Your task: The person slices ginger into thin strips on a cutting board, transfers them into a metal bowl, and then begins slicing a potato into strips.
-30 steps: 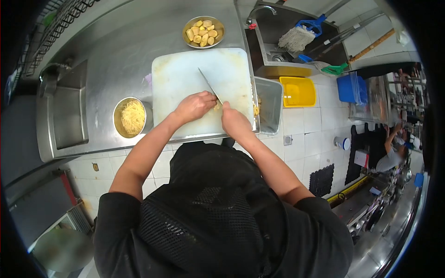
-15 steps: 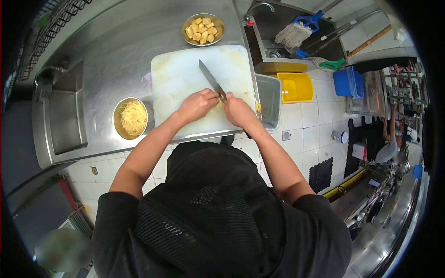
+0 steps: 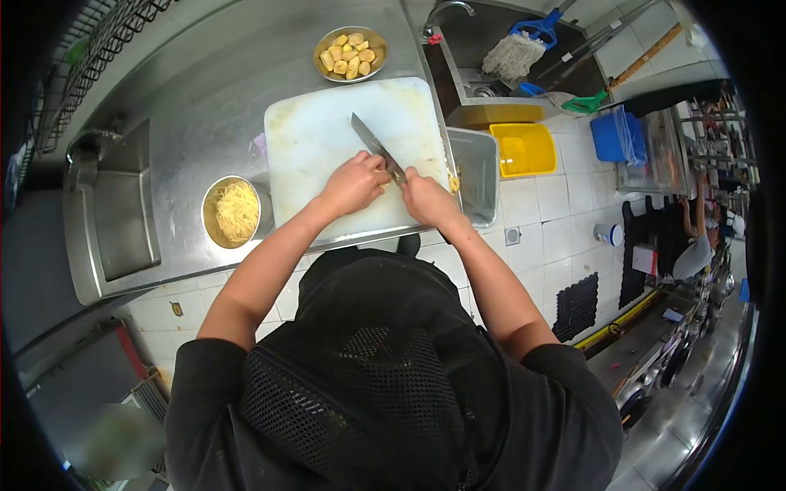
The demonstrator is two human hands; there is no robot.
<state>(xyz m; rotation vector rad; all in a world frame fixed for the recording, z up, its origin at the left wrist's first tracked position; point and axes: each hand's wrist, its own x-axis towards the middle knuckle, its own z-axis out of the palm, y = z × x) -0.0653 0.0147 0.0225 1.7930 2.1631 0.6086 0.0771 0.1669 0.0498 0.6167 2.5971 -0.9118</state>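
Note:
My right hand [image 3: 429, 200] is wrapped round the handle of a kitchen knife [image 3: 374, 146], its blade pointing up and left over the white cutting board [image 3: 311, 123]. Close beside the blade, my left hand [image 3: 354, 185] has its fingers curled on a pale yellow food piece [image 3: 385, 188], mostly hidden beneath them. Beyond the board stands a metal bowl [image 3: 320, 65] of peeled yellow chunks [image 3: 350, 56]. To the left, a round metal container [image 3: 206, 219] holds thin pale yellow strips [image 3: 237, 210].
A grey bin [image 3: 483, 184] sits against the counter's right edge, near a yellow tub [image 3: 528, 151]. There are sinks at left [image 3: 123, 213] and upper right [image 3: 458, 57], with a mop [image 3: 513, 57] over the latter. Far right, another person's sleeve [image 3: 694, 259] shows.
The view has shifted slightly. My left hand's fingers have moved a little along the blade, and the knife stays in my right hand.

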